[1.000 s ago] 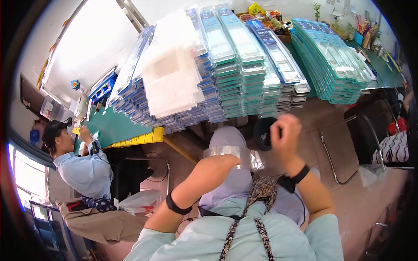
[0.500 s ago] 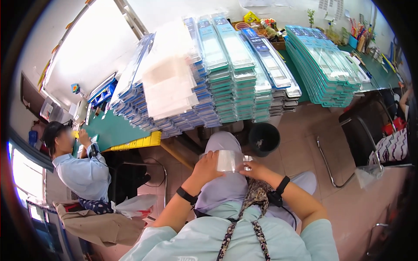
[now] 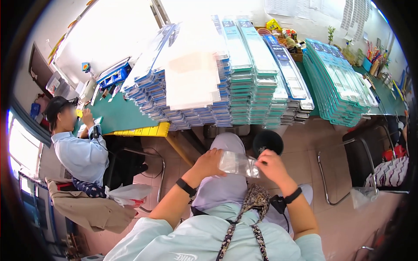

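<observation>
Over my lap, a small clear plastic bag (image 3: 235, 163) stretches between my two hands, its film shiny and creased. My left hand (image 3: 208, 163) grips the bag's left end, fingers wrapped over it. At the opposite end my right hand (image 3: 273, 166) is closed in a pinch at the bag's edge. A tiny dark spot shows by the right fingertips; I cannot make out what it is. Whatever may lie inside the bag is too faint to tell.
Tall stacks of long clear packages (image 3: 254, 65) fill the table ahead, with pale sheets (image 3: 191, 82) on top. Beneath the table stands a black bin (image 3: 267, 142). A co-worker (image 3: 80, 143) sits at the left. To the right is a dark chair (image 3: 348, 163).
My right hand has risen and moved right along with the bag's end, so more of the bag shows between my hands. The whole view has shifted slightly.
</observation>
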A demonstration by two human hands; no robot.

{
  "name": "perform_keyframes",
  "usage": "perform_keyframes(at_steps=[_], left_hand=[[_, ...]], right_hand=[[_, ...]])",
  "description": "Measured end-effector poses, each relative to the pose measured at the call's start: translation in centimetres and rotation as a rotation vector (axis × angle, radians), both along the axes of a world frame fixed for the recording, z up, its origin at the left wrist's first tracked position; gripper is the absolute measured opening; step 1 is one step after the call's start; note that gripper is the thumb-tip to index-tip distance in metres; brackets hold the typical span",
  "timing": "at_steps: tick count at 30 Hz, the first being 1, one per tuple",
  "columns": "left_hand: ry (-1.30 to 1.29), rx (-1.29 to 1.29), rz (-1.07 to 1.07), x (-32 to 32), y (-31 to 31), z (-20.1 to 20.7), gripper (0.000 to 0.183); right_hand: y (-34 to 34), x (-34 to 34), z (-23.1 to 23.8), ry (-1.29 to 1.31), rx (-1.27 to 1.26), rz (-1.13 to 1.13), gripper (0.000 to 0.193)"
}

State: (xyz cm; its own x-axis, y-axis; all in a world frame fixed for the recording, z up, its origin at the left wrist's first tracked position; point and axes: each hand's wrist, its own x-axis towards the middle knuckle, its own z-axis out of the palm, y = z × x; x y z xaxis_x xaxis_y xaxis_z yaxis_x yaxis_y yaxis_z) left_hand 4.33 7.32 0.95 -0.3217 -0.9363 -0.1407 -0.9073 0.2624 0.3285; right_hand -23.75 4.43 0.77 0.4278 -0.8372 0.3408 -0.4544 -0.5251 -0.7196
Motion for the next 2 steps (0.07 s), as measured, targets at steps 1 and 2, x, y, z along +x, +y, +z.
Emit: perform_keyframes(at_steps=[1, 2], left_hand=[[0.014, -0.029, -0.011, 0.2, 0.0, -0.4, 0.095], [0.016, -0.026, -0.004, 0.3, 0.2, -0.5, 0.095]], right_hand=[[-0.1, -0.8, 2.1, 0.082, -0.14, -0.066, 0.013], [-0.3, -1.9, 3.8, 0.148, -0.187, -0.099, 0.01]])
